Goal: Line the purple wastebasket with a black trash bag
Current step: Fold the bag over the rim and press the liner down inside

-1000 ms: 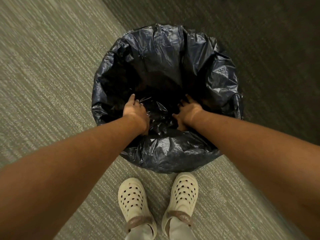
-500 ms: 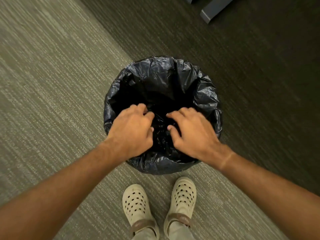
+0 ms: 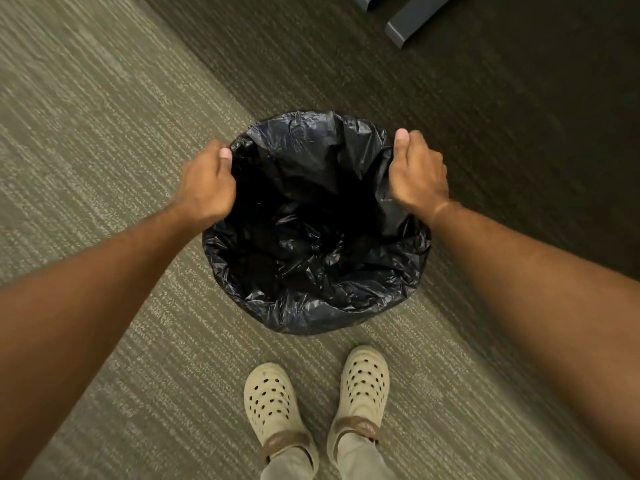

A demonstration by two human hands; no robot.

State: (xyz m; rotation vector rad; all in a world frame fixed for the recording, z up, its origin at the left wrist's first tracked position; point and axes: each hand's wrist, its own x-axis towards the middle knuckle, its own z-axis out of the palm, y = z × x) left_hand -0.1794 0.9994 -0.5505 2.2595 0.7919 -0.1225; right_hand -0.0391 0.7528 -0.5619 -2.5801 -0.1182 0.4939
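A crinkled black trash bag (image 3: 313,258) sits in a round wastebasket on the carpet, its mouth folded out over the rim all around. The bag hides the wastebasket completely, so none of its purple shows. My left hand (image 3: 207,185) is closed on the bag's edge at the left side of the rim, thumb on top. On the right side of the rim my right hand (image 3: 417,173) grips the bag's edge the same way. The bag's inside is dark, with loose folds at the bottom.
My two feet in cream perforated clogs (image 3: 273,407) stand on the carpet just in front of the basket. The floor is light grey-green carpet on the left and dark carpet on the right. A dark furniture leg (image 3: 412,24) lies at the top right.
Both hands came up out of the bag's inside and moved apart to the left and right sides of the rim, closing on the bag's edge. The view rose away from the basket.
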